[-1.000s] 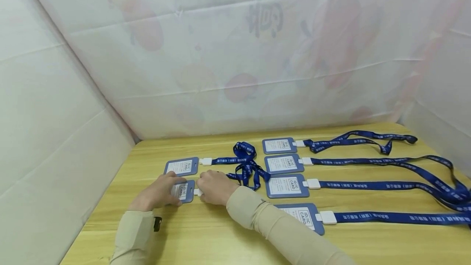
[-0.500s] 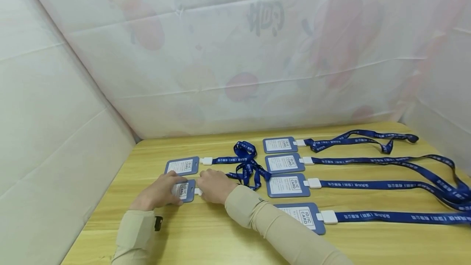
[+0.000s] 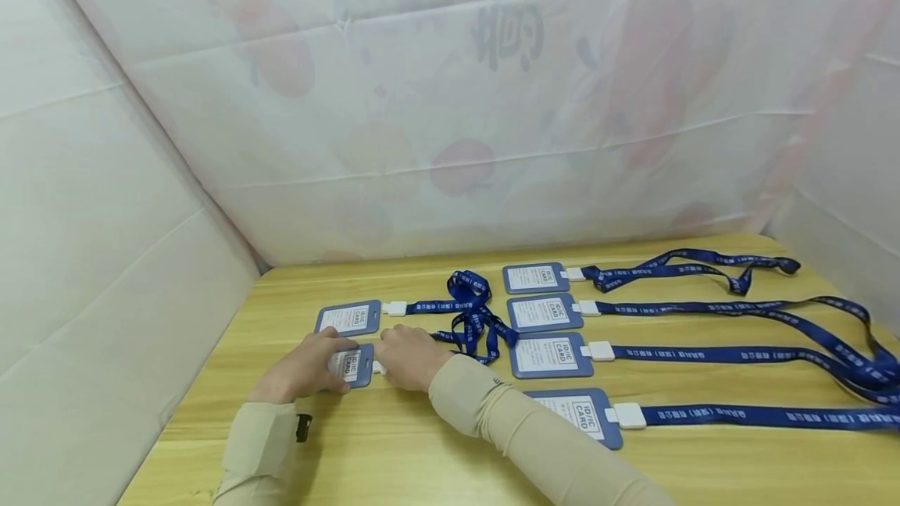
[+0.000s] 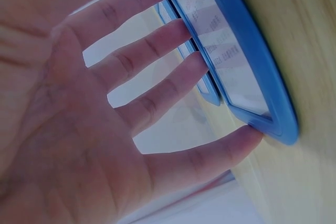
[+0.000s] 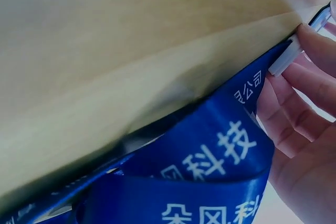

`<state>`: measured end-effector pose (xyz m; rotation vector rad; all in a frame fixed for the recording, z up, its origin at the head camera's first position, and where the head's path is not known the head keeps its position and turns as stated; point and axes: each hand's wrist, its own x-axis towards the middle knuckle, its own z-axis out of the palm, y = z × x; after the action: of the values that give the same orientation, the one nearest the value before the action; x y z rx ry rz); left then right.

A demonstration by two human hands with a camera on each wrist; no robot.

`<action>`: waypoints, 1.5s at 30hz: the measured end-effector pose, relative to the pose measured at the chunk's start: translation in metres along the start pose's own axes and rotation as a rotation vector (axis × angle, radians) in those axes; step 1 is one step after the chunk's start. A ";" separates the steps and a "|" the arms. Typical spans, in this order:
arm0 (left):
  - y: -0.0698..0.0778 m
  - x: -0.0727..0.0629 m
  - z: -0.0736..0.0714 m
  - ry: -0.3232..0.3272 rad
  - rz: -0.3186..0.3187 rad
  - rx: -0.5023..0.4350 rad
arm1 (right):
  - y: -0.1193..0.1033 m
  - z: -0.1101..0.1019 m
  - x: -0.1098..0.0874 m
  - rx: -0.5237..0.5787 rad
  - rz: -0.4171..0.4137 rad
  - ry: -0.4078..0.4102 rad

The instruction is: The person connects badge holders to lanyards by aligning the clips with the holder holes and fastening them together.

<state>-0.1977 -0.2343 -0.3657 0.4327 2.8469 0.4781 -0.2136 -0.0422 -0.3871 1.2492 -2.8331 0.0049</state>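
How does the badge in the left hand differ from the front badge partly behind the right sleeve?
The left hand holds the held badge; no hand touches the front badge, which the right sleeve partly hides.
The right hand pinches the held badge's clip; the front badge's clip is in full view.
The held badge looks smaller in the head view than the front badge.
Both are blue-framed, with white printed inserts facing up.

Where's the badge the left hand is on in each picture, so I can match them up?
Head view: left of centre, in the lower half; the badge is partly covered by the left hand.
Left wrist view: upper right, slanting past the fingertips.
Right wrist view: can't tell; a sliver at the upper right, beyond the white clip, may be it.
Shared landmark: the wooden tabletop.
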 end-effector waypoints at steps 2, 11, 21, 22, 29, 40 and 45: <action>0.000 0.000 0.000 -0.001 -0.005 -0.002 | 0.000 0.000 0.000 -0.005 -0.003 0.000; 0.001 -0.001 0.000 0.002 -0.002 0.005 | -0.001 -0.002 0.001 -0.021 -0.018 0.004; 0.001 -0.001 0.000 0.006 0.008 0.000 | -0.002 -0.003 0.001 -0.010 -0.019 -0.013; 0.001 -0.001 0.000 0.006 0.008 -0.003 | -0.002 -0.003 0.001 -0.010 -0.019 -0.013; 0.002 0.002 0.000 -0.007 -0.001 -0.002 | -0.002 -0.002 0.002 -0.010 -0.009 -0.015; 0.005 0.001 0.001 -0.009 0.002 0.006 | -0.005 -0.003 0.003 -0.032 -0.024 -0.001; 0.006 0.002 0.001 -0.003 0.002 0.001 | -0.006 -0.003 0.003 -0.040 -0.028 -0.005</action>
<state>-0.1976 -0.2279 -0.3647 0.4368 2.8438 0.4760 -0.2111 -0.0478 -0.3839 1.2826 -2.8050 -0.0560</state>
